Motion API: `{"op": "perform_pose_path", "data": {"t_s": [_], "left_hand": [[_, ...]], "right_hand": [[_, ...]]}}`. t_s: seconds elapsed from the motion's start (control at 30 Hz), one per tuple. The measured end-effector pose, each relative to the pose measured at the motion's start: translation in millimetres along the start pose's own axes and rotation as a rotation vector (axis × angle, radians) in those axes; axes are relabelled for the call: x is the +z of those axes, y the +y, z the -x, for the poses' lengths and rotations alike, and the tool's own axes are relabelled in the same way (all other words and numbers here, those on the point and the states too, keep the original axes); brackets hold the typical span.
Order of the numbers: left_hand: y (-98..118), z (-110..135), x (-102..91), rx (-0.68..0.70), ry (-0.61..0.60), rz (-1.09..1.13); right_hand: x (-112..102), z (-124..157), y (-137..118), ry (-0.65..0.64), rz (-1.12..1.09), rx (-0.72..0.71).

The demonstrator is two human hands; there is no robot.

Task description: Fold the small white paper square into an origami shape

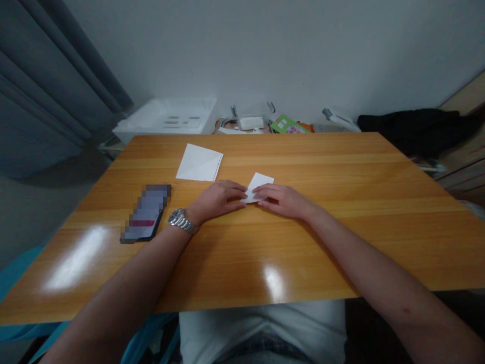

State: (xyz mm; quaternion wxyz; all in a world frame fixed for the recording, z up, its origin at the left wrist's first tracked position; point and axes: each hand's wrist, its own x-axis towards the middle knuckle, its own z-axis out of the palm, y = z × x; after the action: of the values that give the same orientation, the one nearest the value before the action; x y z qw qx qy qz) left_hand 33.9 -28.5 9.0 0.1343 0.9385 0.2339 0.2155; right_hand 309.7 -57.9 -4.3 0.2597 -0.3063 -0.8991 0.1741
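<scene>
A small folded piece of white paper (257, 181) lies on the wooden table between my two hands. My left hand (222, 197), with a metal watch (182, 221) on its wrist, has its fingertips closed at the paper's left edge. From the other side, my right hand (282, 199) rests its fingers over the paper's lower right part, thumb near the bottom edge. The fingers cover some of the paper, so its lower folds are partly hidden. A larger white sheet (199, 163) with a perforated right edge lies beyond my left hand, untouched.
A phone (147, 212) with a blurred screen lies left of my left wrist. Behind the wooden table (341, 167) stand a white foam box (170, 114), a green booklet (288, 125) and cables. Dark cloth (413, 131) lies at the right; a grey curtain (49, 76) hangs at the left.
</scene>
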Motion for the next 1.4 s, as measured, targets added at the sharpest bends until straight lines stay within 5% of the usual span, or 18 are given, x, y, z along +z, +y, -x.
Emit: {"op": "perform_pose_path", "data": {"t_s": [0.23, 0.47, 0.63, 1.07, 1.4], "left_hand": [[14.3, -1.0, -0.3, -0.224, 0.157, 0.033], [30.9, -8.3, 0.5, -0.383, 0.371, 0.402], [32.8, -11.4, 6.7, -0.443, 0.481, 0.608], [35.8, -14.5, 10.7, -0.453, 0.518, 0.725], [38.1, -18.5, 11.4, -0.524, 0.531, 0.724]], "right_hand": [[2.3, -1.8, -7.4, 0.125, -0.115, 0.111], [6.0, -4.2, -15.5, 0.342, -0.327, 0.336], [2.1, -7.3, -21.9, 0.41, -0.464, 0.371], [3.6, -6.4, -20.7, 0.396, -0.561, 0.402], [-1.7, -4.7, -19.8, 0.272, -0.391, 0.394]]}}
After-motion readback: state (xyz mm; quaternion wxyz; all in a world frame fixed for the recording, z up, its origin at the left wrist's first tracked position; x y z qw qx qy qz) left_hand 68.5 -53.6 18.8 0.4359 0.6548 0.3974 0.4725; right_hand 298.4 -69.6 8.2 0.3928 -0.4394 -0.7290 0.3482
